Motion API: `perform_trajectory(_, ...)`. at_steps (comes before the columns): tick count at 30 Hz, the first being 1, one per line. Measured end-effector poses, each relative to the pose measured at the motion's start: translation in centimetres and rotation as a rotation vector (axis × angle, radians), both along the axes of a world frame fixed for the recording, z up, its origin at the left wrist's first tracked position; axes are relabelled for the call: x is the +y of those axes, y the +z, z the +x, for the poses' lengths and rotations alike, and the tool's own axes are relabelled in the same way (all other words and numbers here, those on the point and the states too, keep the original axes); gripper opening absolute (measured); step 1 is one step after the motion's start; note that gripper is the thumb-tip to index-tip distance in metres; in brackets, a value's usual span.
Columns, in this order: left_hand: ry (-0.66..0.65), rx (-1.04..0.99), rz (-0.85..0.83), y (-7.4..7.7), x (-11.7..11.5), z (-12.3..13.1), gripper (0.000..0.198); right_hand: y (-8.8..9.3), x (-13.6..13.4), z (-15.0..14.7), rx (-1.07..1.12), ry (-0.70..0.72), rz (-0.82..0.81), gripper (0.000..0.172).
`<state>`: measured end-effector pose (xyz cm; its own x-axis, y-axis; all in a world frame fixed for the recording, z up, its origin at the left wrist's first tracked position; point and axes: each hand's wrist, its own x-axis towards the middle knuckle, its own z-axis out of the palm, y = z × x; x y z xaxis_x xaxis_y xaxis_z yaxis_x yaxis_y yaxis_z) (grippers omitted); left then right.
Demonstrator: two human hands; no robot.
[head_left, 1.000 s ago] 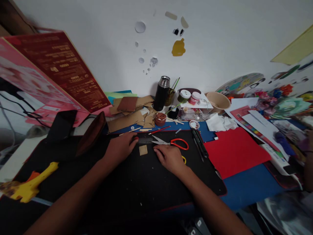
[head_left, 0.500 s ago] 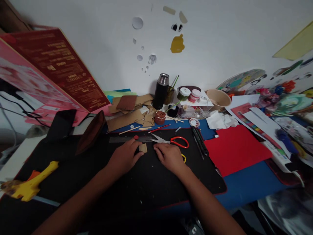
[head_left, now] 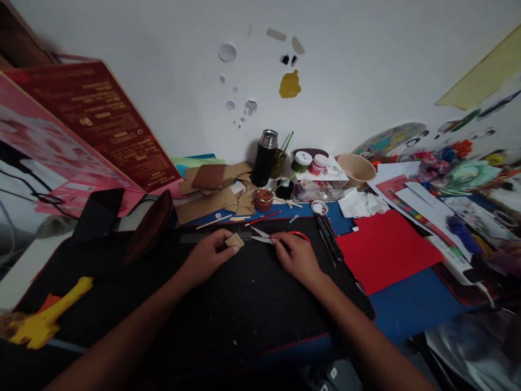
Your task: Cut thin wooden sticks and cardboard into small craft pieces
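Between the thumb and fingers of my left hand [head_left: 209, 254] is a small piece of tan cardboard [head_left: 235, 240], held just above the black mat [head_left: 228, 320]. My right hand [head_left: 296, 256] is closed around the scissors [head_left: 264, 238], near where the blades join the handle. Their blades are parted and point left toward the cardboard, apart from it. The red handle loop [head_left: 300, 234] shows behind my right hand. A clear ruler [head_left: 193, 238] lies on the mat behind my left hand, partly covered by it.
Cardboard scraps [head_left: 207, 203], a brown paint jar [head_left: 264, 200] and a black flask [head_left: 264, 157] stand along the back. A utility knife [head_left: 329, 239] lies right of the scissors, beside red paper [head_left: 388, 250]. At the left are a yellow glue gun [head_left: 49, 320] and a brown pouch [head_left: 148, 228].
My right hand has taken hold of the scissors, which lay beside it before. My left hand has lifted and tilted the cardboard piece. The view has shifted slightly.
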<state>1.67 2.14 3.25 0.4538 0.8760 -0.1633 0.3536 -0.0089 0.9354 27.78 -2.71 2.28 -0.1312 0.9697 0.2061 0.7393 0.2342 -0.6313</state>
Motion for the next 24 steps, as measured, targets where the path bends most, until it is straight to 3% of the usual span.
perform_trajectory(4, 0.001, -0.04, -0.021, 0.4, 0.4, 0.3, 0.027, 1.0, 0.0, 2.5, -0.031, -0.091, -0.016, 0.025)
perform_trajectory(8, -0.004, -0.057, -0.032, 0.2, 0.7, 0.7, 0.028, 1.6, -0.4, 3.9, -0.051, -0.086, -0.035, 0.026)
perform_trajectory(17, -0.009, -0.031, -0.002, -0.1, 1.0, 1.3, 0.037, 0.7, -1.2, 1.3, -0.003, 0.025, -0.085, 0.02)
perform_trajectory(24, 0.031, -0.04, 0.025, -1.3, 0.9, 1.4, 0.05, 1.0, -1.0, 0.3, 0.06, 0.025, -0.119, 0.019)
